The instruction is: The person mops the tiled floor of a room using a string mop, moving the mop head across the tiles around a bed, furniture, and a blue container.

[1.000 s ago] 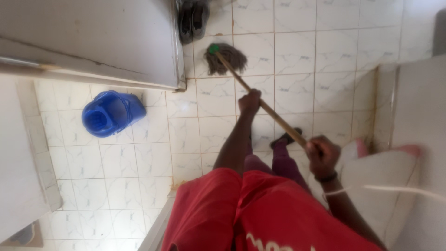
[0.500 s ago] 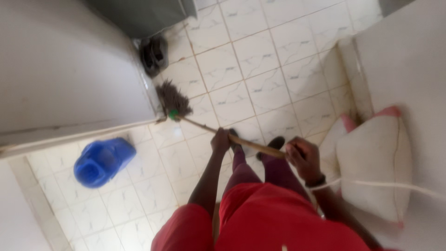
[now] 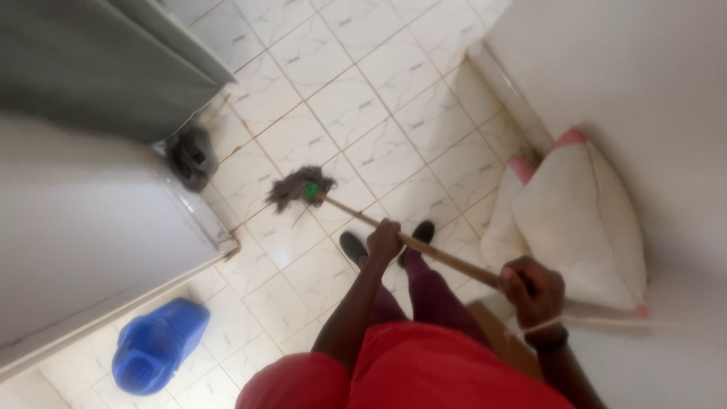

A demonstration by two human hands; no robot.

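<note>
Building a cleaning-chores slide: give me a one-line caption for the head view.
Both hands, left and right, grip a wooden-handled mop on white floor tiles.

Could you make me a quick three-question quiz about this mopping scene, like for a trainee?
1. True or false: both hands grip the wooden mop handle.
2. Which hand is nearer the grey string mop head? A) left hand B) right hand
3. What blue plastic thing lies on the white tiled floor at lower left?

Key: 1 true; 2 A; 3 the blue plastic mop bucket.
</note>
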